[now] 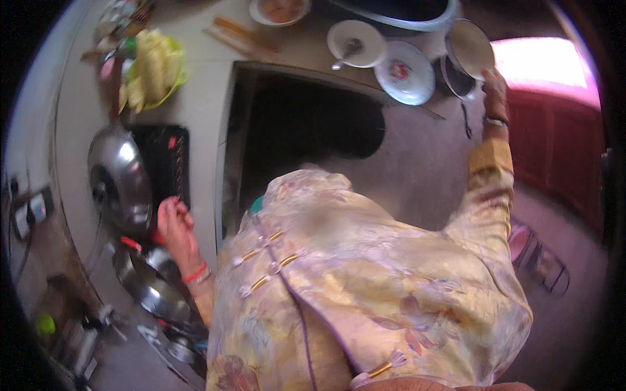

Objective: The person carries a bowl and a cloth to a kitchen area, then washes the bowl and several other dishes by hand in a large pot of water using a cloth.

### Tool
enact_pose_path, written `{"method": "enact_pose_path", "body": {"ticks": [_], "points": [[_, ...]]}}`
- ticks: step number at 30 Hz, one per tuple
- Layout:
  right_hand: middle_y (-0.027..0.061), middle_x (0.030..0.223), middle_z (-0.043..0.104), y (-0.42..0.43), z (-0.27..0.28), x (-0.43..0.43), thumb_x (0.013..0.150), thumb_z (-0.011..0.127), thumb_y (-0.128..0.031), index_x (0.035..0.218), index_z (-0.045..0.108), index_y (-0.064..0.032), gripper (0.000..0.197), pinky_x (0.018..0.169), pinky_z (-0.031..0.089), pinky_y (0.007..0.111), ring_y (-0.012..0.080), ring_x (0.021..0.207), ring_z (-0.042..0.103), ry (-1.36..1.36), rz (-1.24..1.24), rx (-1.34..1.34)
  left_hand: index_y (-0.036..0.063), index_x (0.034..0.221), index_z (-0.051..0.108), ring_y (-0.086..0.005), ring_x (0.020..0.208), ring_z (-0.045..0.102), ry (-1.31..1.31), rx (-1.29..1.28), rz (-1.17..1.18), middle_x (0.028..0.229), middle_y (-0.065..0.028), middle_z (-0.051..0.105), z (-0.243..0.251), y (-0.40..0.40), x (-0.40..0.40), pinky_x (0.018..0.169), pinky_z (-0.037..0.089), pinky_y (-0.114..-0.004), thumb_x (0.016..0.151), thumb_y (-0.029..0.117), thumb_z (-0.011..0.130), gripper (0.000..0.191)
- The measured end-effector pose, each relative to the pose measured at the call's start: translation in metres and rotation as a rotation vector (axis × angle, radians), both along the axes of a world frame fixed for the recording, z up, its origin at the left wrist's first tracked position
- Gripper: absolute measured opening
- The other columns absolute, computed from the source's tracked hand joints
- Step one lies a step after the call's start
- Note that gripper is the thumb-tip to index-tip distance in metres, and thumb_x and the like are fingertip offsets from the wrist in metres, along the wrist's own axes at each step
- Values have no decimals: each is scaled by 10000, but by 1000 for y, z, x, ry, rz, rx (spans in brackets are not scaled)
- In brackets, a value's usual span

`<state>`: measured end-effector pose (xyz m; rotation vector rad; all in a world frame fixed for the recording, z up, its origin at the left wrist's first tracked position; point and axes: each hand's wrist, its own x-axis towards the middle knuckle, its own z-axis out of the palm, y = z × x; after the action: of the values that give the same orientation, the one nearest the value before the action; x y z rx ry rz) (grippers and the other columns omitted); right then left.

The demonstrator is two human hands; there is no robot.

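Note:
My right hand (496,97) is at the far right, its fingers on the rim of a pale round bowl (470,49). Partly under that bowl stands a dark-filled pot with a light rim (457,78). A white plate with a red flower print (406,73) lies just left of them. My left hand (177,227) is blurred, its fingers curled, beside a black induction cooktop (168,161). Whether it holds anything is unclear; something red shows at its edge. A shiny domed metal lid or wok (122,181) rests at the cooktop.
A white bowl with a spoon (357,44) and a large basin (415,22) stand at the back. Corn cobs fill a yellow-green basket (154,73) on the counter (208,112). Metal pots (166,293) sit at lower left. A dark opening (303,112) lies ahead, a red cabinet (552,151) to the right.

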<state>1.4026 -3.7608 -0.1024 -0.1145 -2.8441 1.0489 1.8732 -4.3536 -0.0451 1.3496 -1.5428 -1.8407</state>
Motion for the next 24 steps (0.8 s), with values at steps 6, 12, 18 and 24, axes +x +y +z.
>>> {"method": "enact_pose_path", "body": {"ticks": [6, 12, 18, 24], "points": [[78, 1046, 592, -183, 95, 76, 891, 493, -212, 1153, 543, 21, 354, 860, 391, 272, 151, 972, 518, -120, 553, -416, 96, 1012, 566, -71, 693, 545, 52, 153, -201, 806, 15, 561, 1, 16, -33, 589, 449, -208, 903, 231, 534, 177], [47, 990, 594, -367, 85, 159, 832, 566, -189, 1107, 577, 25, 349, 832, 385, 267, 133, 920, 508, -339, 956, -451, 64, 1190, 463, -166, 936, 580, 466, 275, -273, 1028, -84, 587, 3, 13, -10, 773, 459, -270, 909, 420, 489, 454], [32, 893, 591, -538, 86, 329, 843, 540, -83, 1076, 559, 49, 268, 723, 425, 250, 90, 815, 500, -570, 1393, -700, 126, 1303, 412, -137, 1103, 489, 746, 286, -121, 1190, -42, 532, 27, -21, 98, 913, 403, -357, 848, 530, 531, 620], [101, 718, 571, -648, 76, 465, 813, 538, -138, 985, 590, 21, 240, 603, 448, 311, 118, 668, 521, -299, 1803, -542, 55, 1116, 555, -139, 1003, 547, 681, 220, 422, 1065, -49, 587, 37, -47, 229, 858, 448, -309, 781, 345, 650, 453]]}}
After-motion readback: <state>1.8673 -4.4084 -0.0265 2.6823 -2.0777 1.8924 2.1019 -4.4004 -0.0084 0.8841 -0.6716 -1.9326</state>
